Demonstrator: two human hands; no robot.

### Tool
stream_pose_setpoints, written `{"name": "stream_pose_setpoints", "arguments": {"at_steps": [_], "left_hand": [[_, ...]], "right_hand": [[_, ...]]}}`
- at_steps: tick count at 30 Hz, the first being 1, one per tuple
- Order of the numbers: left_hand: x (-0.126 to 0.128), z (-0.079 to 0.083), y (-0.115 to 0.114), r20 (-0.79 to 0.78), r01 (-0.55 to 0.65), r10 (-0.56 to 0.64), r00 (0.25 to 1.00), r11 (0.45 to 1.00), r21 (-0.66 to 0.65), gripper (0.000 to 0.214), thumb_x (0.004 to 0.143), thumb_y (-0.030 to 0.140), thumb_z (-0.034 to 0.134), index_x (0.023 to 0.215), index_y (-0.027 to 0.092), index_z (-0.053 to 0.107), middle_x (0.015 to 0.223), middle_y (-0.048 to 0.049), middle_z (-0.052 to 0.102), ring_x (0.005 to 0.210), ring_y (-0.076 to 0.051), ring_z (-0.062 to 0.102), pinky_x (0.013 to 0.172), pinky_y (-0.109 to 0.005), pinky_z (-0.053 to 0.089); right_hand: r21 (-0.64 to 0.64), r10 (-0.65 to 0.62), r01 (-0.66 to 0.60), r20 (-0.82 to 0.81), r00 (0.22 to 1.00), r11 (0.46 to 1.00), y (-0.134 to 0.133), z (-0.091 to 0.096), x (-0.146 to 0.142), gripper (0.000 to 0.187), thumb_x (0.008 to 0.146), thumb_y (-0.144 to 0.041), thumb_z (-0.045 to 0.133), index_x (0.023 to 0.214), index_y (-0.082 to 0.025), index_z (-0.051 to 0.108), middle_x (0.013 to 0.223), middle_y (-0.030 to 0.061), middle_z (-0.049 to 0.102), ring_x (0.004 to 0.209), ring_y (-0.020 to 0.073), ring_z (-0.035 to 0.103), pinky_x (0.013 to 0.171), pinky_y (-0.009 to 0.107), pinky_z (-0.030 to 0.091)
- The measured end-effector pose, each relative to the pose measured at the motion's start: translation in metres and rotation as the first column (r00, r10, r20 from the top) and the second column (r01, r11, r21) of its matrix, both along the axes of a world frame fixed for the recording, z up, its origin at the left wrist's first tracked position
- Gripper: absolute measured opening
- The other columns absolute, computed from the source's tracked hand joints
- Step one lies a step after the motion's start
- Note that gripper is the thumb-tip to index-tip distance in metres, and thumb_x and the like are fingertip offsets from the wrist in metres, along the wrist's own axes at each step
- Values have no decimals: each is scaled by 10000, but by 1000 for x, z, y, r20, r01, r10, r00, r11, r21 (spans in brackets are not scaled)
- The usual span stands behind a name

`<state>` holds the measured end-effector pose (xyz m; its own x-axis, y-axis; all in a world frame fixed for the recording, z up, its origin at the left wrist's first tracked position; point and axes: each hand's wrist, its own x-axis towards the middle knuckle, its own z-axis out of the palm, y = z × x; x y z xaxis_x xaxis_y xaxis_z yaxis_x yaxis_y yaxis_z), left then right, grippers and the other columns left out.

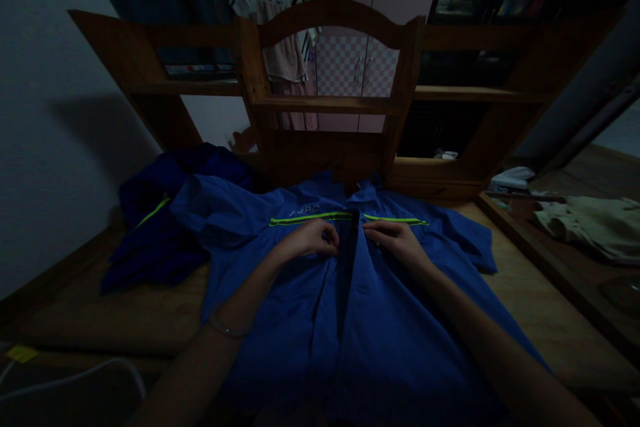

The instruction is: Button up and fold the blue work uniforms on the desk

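Observation:
A blue short-sleeved shirt [400,340] lies spread on a wooden surface, its collar pointing away from me. A bright yellow-green stripe crosses its chest, and pale lettering shows above the stripe on the left. Its front is parted along the middle, leaving a dark gap. My right hand [397,242] pinches the right front edge just below the stripe. Across the gap, my left hand [314,239] is curled over the left front, thumb and fingers together. Whether cloth or a button is between those fingertips is too dark to tell. A bracelet circles my left wrist.
A darker blue garment [165,213] with a yellow-green stripe lies heaped at the left. Behind the shirt stands a wooden shelf frame [330,105], with hanging clothes [287,40] beyond. Pale cloth [590,227] lies at the right. A white cable [90,370] runs along the lower left.

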<state>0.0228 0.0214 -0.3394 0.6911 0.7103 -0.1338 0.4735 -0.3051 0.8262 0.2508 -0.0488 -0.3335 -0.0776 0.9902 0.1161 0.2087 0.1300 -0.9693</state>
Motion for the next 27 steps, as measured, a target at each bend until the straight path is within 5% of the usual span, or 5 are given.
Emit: {"name": "stream_pose_setpoints", "arguments": {"at_steps": [4, 11, 19, 27], "left_hand": [[8, 0, -6, 67, -32, 33, 997, 999, -17, 130, 663, 209, 625, 766, 130, 624, 641, -24, 641, 567, -139, 606, 491, -191, 429], [46, -8, -30, 310, -261, 197, 930, 948, 183, 172, 716, 88, 485, 833, 151, 594, 797, -47, 674, 719, -155, 647, 586, -202, 462], [56, -21, -30, 443, -343, 385, 810, 923, -177, 176, 690, 35, 550, 833, 109, 623, 801, -67, 672, 748, -151, 647, 672, -226, 498], [58, -29, -35, 505, -327, 387, 771, 922, -207, 140, 696, 99, 629, 832, 125, 608, 752, -40, 659, 713, -141, 643, 658, -225, 503]], "right_hand": [[14, 32, -33, 51, 998, 999, 2, -6, -2, 296, 745, -406, 666, 912, -169, 722, 772, 17, 673, 629, 116, 538, 568, 221, 387], [78, 44, -50, 85, 995, 996, 4, -4, 1, 273, 759, -379, 663, 926, -173, 728, 806, 29, 699, 646, 132, 590, 606, 240, 449], [181, -26, -36, 326, 945, 983, -1, 1, 8, 191, 800, -337, 630, 892, -211, 740, 875, 35, 719, 800, 201, 656, 729, 299, 491], [199, -52, -40, 437, 898, 979, -1, -1, 11, 146, 800, -303, 632, 872, -234, 738, 862, 9, 720, 772, 187, 657, 721, 288, 486]]}}
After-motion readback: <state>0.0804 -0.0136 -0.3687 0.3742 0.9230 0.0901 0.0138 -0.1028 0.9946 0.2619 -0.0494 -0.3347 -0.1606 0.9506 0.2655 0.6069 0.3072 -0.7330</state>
